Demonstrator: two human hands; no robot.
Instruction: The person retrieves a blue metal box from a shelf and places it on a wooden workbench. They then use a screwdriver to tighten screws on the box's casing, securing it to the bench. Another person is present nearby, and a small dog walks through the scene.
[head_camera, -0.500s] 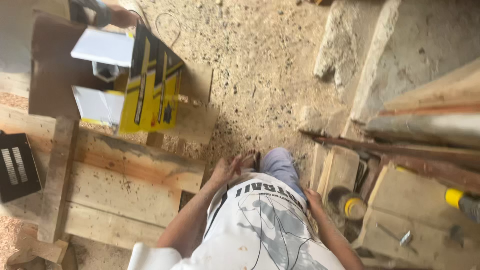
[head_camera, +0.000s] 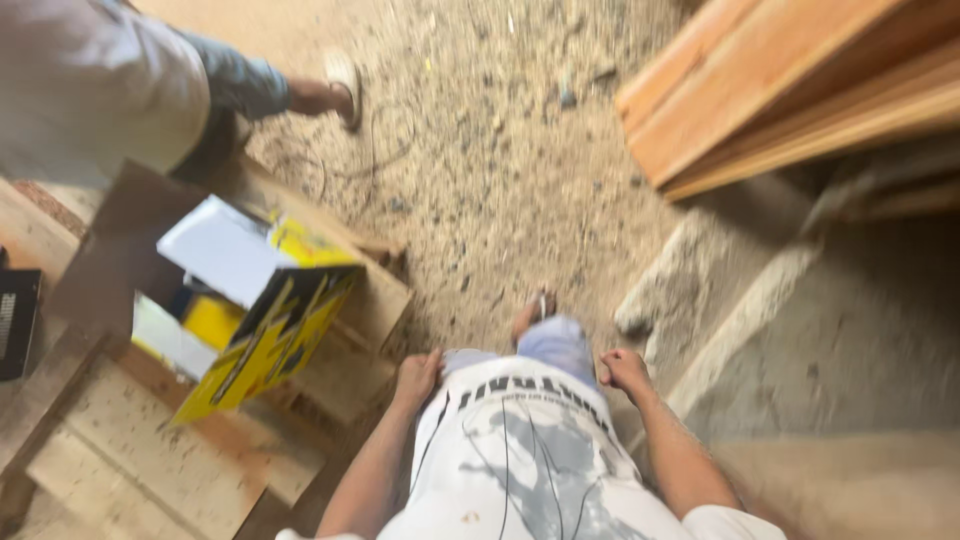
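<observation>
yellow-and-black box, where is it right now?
Head view, left of the person: the open yellow-and-black cardboard box sits on the wooden pallet, just beyond the left hand, below another person's leg.

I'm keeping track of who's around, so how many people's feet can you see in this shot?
2. The wearer's own foot shows on the dirt floor past the knee, between the left hand and right hand. Another person's foot is at the upper left. Others may be hidden.

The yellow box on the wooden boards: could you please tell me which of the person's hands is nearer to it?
Left. The left hand rests at the hip just right of the yellow box, apart from it. The right hand is beyond the body, farther away.
</observation>
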